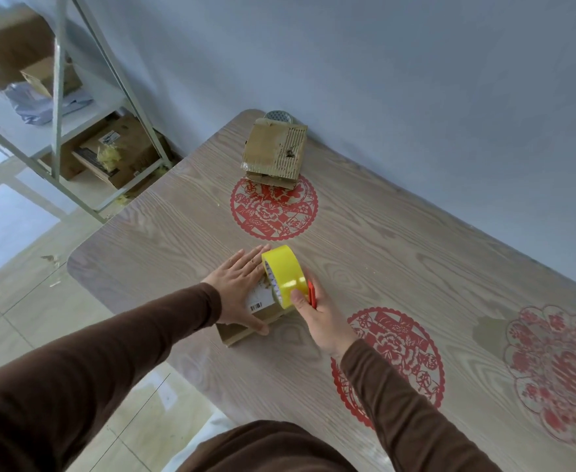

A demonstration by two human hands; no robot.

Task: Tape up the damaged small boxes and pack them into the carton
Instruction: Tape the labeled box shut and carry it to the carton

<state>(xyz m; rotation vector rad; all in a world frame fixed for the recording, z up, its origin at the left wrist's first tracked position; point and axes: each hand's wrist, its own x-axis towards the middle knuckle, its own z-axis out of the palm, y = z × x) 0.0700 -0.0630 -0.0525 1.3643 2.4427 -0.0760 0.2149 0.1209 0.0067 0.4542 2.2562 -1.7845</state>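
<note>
Small box point(245, 327) lies near the table's point(399, 253) left edge under the left hand point(242, 286), whose straight, spread fingers press flat on its top. Right hand point(317, 313) curls around a yellow tape roll point(284, 275) standing on the box, with a red cutter point(311, 294) held against it. Farther back, by the wall, sits another battered cardboard box point(274, 151).
</note>
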